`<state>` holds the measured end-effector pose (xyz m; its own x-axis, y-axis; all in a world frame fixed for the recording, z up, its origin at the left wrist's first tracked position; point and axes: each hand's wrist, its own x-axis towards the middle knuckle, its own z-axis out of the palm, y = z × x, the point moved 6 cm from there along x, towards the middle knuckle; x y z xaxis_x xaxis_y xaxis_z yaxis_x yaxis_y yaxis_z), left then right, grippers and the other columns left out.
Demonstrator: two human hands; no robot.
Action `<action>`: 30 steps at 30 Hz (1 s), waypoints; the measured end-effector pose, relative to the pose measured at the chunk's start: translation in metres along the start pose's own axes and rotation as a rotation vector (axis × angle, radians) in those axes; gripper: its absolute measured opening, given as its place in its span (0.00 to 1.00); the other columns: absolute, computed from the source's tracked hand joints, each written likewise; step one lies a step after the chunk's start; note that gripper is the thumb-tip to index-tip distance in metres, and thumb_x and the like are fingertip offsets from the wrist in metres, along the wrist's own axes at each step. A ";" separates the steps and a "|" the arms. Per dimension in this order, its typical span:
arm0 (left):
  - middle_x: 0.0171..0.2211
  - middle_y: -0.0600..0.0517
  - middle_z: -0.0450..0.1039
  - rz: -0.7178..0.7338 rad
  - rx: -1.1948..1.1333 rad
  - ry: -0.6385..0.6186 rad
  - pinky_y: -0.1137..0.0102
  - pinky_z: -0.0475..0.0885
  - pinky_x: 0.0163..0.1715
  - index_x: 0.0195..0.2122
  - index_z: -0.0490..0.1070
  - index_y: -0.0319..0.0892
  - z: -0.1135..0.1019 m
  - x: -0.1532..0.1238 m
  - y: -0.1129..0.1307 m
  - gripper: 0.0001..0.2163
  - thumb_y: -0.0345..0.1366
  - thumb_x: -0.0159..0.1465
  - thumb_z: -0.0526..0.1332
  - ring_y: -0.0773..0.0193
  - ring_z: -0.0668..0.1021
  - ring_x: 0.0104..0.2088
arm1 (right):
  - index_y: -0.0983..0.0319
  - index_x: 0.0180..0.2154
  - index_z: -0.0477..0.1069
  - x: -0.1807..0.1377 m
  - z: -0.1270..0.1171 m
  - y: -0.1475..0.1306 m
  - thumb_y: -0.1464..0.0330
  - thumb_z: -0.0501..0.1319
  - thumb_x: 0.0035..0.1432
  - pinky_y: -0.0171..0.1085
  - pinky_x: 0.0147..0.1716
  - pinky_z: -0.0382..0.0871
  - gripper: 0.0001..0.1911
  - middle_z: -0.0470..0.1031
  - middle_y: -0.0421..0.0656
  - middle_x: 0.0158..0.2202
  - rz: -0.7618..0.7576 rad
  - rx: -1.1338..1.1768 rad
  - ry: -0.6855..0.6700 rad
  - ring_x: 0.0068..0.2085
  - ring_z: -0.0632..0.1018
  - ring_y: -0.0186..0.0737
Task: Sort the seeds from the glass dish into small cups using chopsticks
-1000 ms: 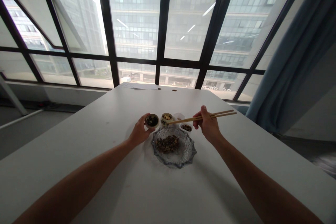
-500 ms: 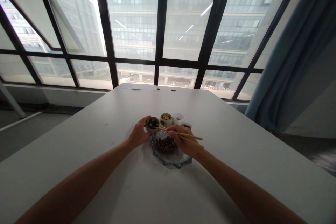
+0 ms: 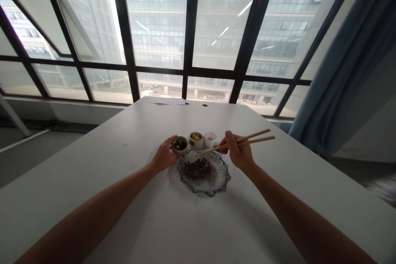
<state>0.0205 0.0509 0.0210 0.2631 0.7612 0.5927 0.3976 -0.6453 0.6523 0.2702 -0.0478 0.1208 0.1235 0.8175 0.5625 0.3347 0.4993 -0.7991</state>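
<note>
So near the middle of the frame the person's left hand [image 3: 165, 156] is curled round a small cup [image 3: 180, 144] with something dark in it, thumb on the far side of the rim and fingers hugging the near side, and the cup looks to be sitting on the white table [image 3: 173, 222]. Just right of centre the right hand [image 3: 237, 152] has a pair of wooden chopsticks [image 3: 244, 141] pinched between thumb and fingers. The long ends stick out toward the right of the frame, and the tips point left and sit close together over the far rim of a scalloped glass dish [image 3: 220, 177]. Can't tell if there's anything caught between the tips, it's too small. The dish sits right below the two hands in the picture, with a heap of dark seeds [image 3: 196, 168] piled in its middle. Just beside the dark cup, to its right, there's a second cup [image 3: 196, 138] holding pale bits, and next to that a little white dish [image 3: 210, 136], all lined up along the dish's far edge. Further up the frame some papers [image 3: 163, 100] lie at the table's far end, under the big black-framed windows [image 3: 192, 29], and a blue-grey curtain [image 3: 346, 62] hangs down the right side
</note>
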 end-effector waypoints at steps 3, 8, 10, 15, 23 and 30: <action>0.54 0.40 0.73 -0.024 0.007 0.010 0.53 0.74 0.54 0.59 0.65 0.40 -0.001 0.001 -0.001 0.31 0.38 0.54 0.69 0.50 0.77 0.53 | 0.62 0.21 0.71 0.000 0.003 0.002 0.40 0.53 0.60 0.32 0.14 0.61 0.34 0.68 0.42 0.14 -0.014 -0.075 -0.161 0.15 0.69 0.34; 0.52 0.41 0.75 -0.034 0.017 0.012 0.53 0.75 0.53 0.59 0.65 0.41 -0.002 0.001 -0.002 0.31 0.37 0.54 0.70 0.50 0.78 0.52 | 0.62 0.23 0.71 -0.002 0.012 -0.003 0.43 0.50 0.64 0.31 0.15 0.61 0.33 0.69 0.41 0.15 -0.102 -0.197 -0.374 0.17 0.70 0.33; 0.52 0.41 0.75 -0.040 0.022 0.015 0.53 0.75 0.52 0.59 0.65 0.41 -0.002 0.000 -0.003 0.31 0.38 0.54 0.69 0.50 0.78 0.52 | 0.62 0.23 0.70 -0.004 0.016 -0.006 0.44 0.50 0.65 0.31 0.16 0.61 0.32 0.70 0.41 0.15 -0.134 -0.237 -0.421 0.17 0.70 0.33; 0.52 0.41 0.75 -0.053 0.022 0.015 0.53 0.75 0.52 0.59 0.65 0.40 -0.001 0.000 -0.004 0.31 0.39 0.54 0.69 0.50 0.78 0.52 | 0.61 0.23 0.69 -0.005 0.022 -0.009 0.47 0.50 0.66 0.31 0.17 0.61 0.30 0.71 0.41 0.16 -0.171 -0.276 -0.477 0.18 0.70 0.34; 0.50 0.42 0.76 -0.064 -0.016 0.004 0.54 0.75 0.52 0.59 0.65 0.41 0.000 0.000 -0.004 0.30 0.38 0.54 0.69 0.51 0.78 0.51 | 0.61 0.23 0.70 -0.002 0.017 0.001 0.40 0.51 0.61 0.31 0.15 0.62 0.33 0.69 0.40 0.14 -0.058 -0.152 -0.346 0.15 0.69 0.33; 0.53 0.41 0.73 -0.057 -0.024 0.031 0.53 0.74 0.53 0.59 0.64 0.41 -0.001 0.000 -0.006 0.31 0.36 0.54 0.70 0.51 0.78 0.52 | 0.62 0.20 0.70 0.014 -0.002 0.027 0.36 0.56 0.52 0.33 0.12 0.64 0.36 0.69 0.43 0.12 0.196 0.067 -0.086 0.13 0.69 0.35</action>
<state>0.0168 0.0546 0.0172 0.2130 0.7948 0.5682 0.3900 -0.6024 0.6964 0.2825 -0.0239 0.1075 0.0990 0.9208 0.3773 0.2492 0.3441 -0.9053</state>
